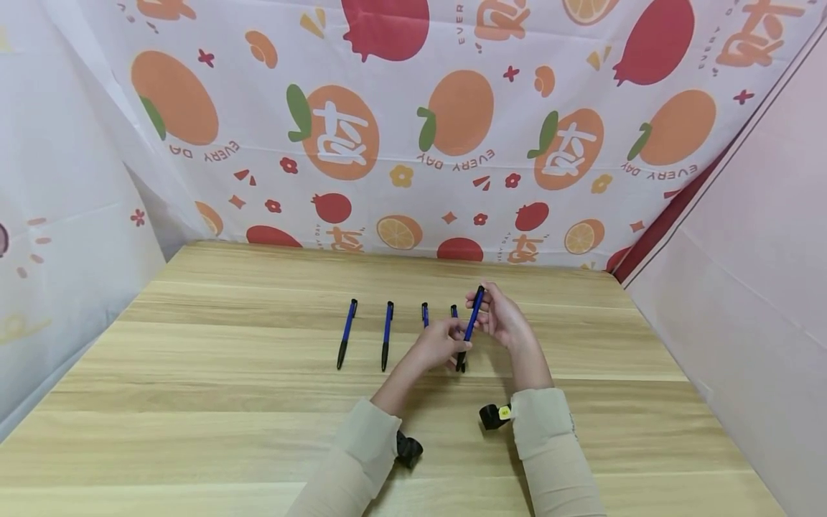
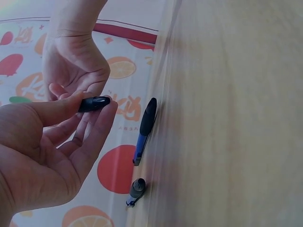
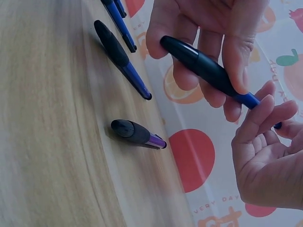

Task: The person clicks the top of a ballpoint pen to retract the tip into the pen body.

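A blue ballpoint pen (image 1: 474,316) with a black grip is held slanting above the table, between both hands. My left hand (image 1: 439,345) pinches it near the black grip, thumb against fingers, as the left wrist view shows. At the pen's other end, my right hand (image 1: 510,319) pinches the blue barrel with its fingertips. Similar pens lie in a row: one at the far left (image 1: 347,334), another beside it (image 1: 387,336), a third (image 1: 425,314) partly covered by my left hand. Behind the held pen lies one more pen (image 1: 454,311), partly hidden.
The pens lie on a light wood-grain table (image 1: 226,388). A fruit-patterned cloth (image 1: 400,187) hangs along the back edge, with pale sheets at both sides. Black wrist devices show near the left sleeve (image 1: 362,438) and the right sleeve (image 1: 543,420).
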Available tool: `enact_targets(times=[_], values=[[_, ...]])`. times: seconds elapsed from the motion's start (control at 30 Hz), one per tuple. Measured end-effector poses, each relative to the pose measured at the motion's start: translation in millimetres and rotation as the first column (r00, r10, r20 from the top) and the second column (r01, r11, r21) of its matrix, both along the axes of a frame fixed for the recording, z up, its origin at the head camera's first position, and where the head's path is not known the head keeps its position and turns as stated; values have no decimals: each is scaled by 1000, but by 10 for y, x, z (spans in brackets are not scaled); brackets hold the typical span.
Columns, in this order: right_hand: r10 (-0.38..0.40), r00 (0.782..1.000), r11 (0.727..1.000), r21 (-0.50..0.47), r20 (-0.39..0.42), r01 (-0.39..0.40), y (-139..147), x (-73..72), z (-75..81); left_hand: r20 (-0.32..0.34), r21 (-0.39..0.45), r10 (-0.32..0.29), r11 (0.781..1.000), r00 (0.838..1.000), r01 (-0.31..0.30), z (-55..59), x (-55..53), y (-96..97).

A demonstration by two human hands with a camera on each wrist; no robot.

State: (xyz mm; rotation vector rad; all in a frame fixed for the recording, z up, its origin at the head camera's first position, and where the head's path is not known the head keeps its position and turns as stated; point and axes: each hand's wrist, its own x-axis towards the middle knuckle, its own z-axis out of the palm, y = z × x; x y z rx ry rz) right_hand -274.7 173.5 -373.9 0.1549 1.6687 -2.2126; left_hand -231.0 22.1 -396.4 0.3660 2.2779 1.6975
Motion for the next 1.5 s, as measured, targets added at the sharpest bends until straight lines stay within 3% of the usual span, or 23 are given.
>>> enact_targets(times=[1.03, 1.5], values=[[35, 999, 998, -41, -31, -37, 93, -5, 34, 6, 30, -10, 999, 1000, 10, -16, 14, 40], [20, 998, 1000, 14, -68, -19, 83, 2, 39, 20, 39, -6, 999, 1000, 5, 1, 24, 57]])
